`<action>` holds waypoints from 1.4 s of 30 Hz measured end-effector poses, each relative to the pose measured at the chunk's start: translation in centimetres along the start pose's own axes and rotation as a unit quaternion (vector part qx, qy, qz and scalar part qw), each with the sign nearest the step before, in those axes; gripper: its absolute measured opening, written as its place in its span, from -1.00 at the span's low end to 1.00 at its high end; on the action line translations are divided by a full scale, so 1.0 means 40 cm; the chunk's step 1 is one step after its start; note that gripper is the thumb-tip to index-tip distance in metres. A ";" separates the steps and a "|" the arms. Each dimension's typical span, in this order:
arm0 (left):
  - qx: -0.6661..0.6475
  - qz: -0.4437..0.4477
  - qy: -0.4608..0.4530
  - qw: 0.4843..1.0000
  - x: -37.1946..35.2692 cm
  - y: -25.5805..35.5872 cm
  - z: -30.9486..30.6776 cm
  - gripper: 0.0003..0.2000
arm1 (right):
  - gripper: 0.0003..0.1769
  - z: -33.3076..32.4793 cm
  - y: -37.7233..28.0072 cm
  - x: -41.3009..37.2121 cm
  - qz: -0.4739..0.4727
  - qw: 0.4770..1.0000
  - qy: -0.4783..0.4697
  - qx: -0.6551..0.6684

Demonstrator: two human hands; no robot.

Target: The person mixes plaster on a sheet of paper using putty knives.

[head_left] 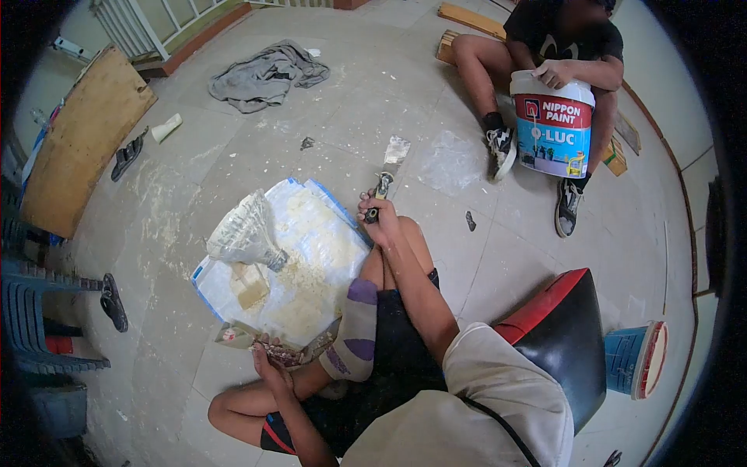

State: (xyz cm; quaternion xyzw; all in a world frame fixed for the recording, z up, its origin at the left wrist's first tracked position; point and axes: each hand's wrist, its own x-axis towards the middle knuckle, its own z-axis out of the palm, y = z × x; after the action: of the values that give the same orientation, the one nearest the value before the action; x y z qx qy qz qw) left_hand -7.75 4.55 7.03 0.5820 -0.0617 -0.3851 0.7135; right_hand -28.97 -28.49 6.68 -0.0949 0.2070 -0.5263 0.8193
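Observation:
My right hand (379, 218) is wrapped around the dark handle of a putty knife (395, 154), its stained blade pointing away from me over the floor. Low on the left, my left hand (272, 366) is closed at the edge of a flat, putty-smeared piece (289, 355) whose kind I cannot make out. Between my hands and the far floor lies a white and blue plastic sheet (331, 204) covered with pale crumbs. On it rest a whitish, crusted bag (247, 229) lying on its side and a cream-coloured block (250, 286).
Across from me sits a person (572, 47) with a hand on a Nippon Paint bucket (554, 128). A black and red cushion (556, 342) and a blue bucket (626, 359) stand at right. Stacked chairs (35, 319), a wooden board (85, 140) and a grey cloth (268, 74) lie left.

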 end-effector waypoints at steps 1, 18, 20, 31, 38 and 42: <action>-0.014 0.000 0.004 1.000 0.001 -0.001 0.001 -0.51 | -0.71 0.002 0.000 0.000 0.011 1.000 -0.006 0.014; -0.018 -0.023 -0.030 0.999 0.025 -0.028 -0.042 -0.56 | -0.81 -0.090 -0.088 0.205 -0.143 0.900 0.395 -0.117; -0.030 -0.021 0.000 0.999 0.002 -0.003 0.005 -0.55 | -0.70 -0.091 -0.111 0.235 -0.176 0.895 0.389 -0.131; -0.027 -0.022 -0.028 0.999 0.009 -0.010 -0.007 -0.44 | -0.61 -0.163 -0.176 0.161 -0.309 0.863 0.249 -0.312; -0.029 -0.040 -0.075 0.996 0.019 -0.016 0.004 -0.48 | -0.78 0.023 0.012 -0.121 -0.234 0.794 0.029 -0.560; -0.023 -0.020 -0.085 0.996 0.008 -0.003 0.077 -0.48 | -0.48 0.095 0.280 -0.306 0.052 0.650 -0.211 -0.728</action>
State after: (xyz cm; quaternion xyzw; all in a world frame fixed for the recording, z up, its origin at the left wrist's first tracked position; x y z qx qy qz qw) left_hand -9.24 1.93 7.79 0.5318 -0.1021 -0.4485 0.7111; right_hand -22.49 -12.90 8.82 -0.7584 0.3499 -0.1292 0.5345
